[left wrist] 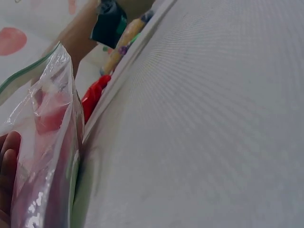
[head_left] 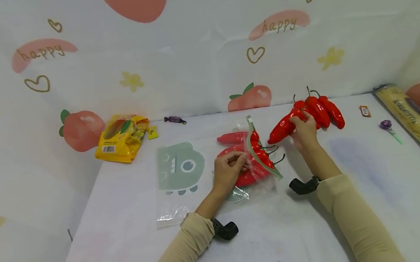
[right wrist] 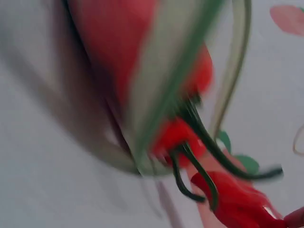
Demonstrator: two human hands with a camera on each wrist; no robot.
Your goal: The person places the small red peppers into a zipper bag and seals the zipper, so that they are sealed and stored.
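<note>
My left hand (head_left: 229, 171) pinches the side of a clear zip-top bag (head_left: 241, 195) near its mouth. Several red peppers (head_left: 247, 175) lie in this bag, their green stems poking out past the green zip strip (head_left: 250, 125). In the left wrist view, fingers (left wrist: 9, 164) show beside the clear plastic. My right hand (head_left: 306, 131) grips a red pepper (head_left: 284, 127) just right of the bag's mouth, its tip pointing toward the bag. That pepper (right wrist: 242, 202) also appears low in the right wrist view, beyond the blurred zip strip (right wrist: 175, 76) and stems.
More red peppers (head_left: 330, 111) lie behind my right hand. A flat clear bag with a green monster print (head_left: 180, 165) is at left, near a yellow candy bag (head_left: 114, 148) and a purple candy (head_left: 174, 119). A lollipop (head_left: 386, 125) and a spaghetti pack (head_left: 416, 119) are at right.
</note>
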